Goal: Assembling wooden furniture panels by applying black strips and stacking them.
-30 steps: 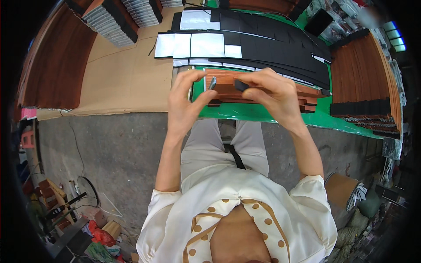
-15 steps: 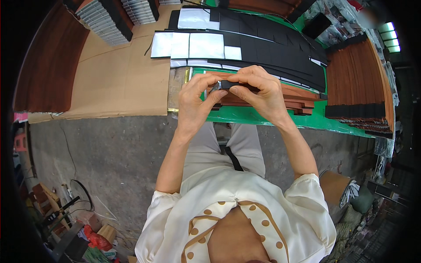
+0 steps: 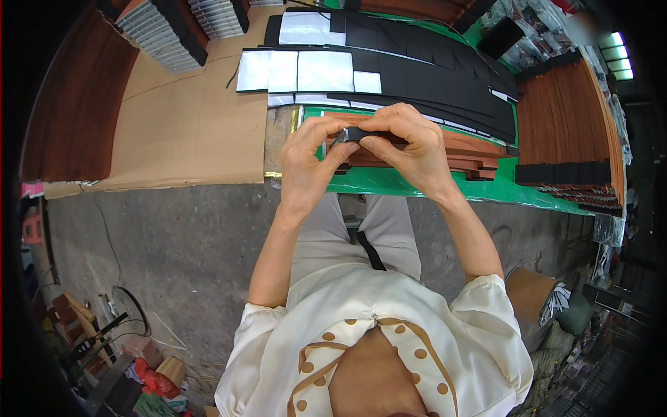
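Note:
Both hands are raised close together over the front edge of the table, fingertips pinching a small black strip [image 3: 356, 134] between them. My left hand [image 3: 304, 158] is closed at its greyish left end. My right hand [image 3: 417, 147] is closed on the strip farther right, thumb below and fingers above, and hides the rest of it. Just beneath and behind the hands lie reddish-brown wooden slats [image 3: 476, 165], partly covered by the fingers. Whether the black strip is joined to a slat cannot be made out.
Behind the hands lie overlapping black sheets [image 3: 424, 55] with white patches. Brown cardboard [image 3: 201, 132] covers the table's left part, green sheeting [image 3: 389, 184] its right. Stacked brown pieces with black ends [image 3: 563, 132] stand at right; another brown stack [image 3: 80, 111] stands far left.
Almost nothing differs. Both hands keep their pinch on the black strip, and the view has shifted very slightly.

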### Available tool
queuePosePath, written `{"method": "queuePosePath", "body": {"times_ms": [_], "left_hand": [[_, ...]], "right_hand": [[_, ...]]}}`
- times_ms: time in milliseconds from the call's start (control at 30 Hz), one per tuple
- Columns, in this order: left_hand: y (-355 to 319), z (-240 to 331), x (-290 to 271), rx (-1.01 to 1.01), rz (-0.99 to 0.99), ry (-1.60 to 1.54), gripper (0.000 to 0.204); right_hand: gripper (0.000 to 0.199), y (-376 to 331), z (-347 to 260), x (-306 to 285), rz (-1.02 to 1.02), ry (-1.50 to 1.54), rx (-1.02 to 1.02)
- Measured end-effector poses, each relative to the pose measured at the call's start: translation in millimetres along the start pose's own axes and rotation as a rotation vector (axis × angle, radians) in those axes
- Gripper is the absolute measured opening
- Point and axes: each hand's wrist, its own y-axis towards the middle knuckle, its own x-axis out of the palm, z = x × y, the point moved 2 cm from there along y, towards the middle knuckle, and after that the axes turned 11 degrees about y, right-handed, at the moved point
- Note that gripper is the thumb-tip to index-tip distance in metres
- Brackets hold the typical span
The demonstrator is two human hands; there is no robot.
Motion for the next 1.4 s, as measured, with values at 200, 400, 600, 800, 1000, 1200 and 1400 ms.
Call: {"method": "queuePosePath", "body": {"times_ms": [200, 400, 600, 800, 1000, 1200, 1400], "left_hand": [[-1, 6, -1, -0.016, -0.028, 0.021, 0.025], [0, 11, 2, 0.327, 0.042, 0.306, 0.033], [-5, 1, 6, 0.343, 0.027, 0.422, 0.04], [-4, 20, 0, 0.345, -0.021, 0.416, 0.033], [-18, 19, -4, -0.248, -0.158, 0.346, 0.052], [-15, 23, 0, -0.216, -0.046, 0.178, 0.032], [-26, -16, -3, -0.242, -0.168, 0.294, 0.04]], "right_hand": [[0.03, -7, 4, -13, 0.024, -0.091, -0.078], [0.024, -28, 9, -47, 0.155, -0.119, -0.024], [0.017, -58, 20, -104, 0.419, -0.147, 0.099], [0.025, -108, 60, -197, 0.684, -0.702, 0.228], [0.03, -137, 85, -212, 0.705, -0.153, 0.662], [0.025, -149, 92, -202, 0.853, 0.241, 0.427], [0.037, -173, 105, -188, 0.651, 0.05, 0.534]]}}
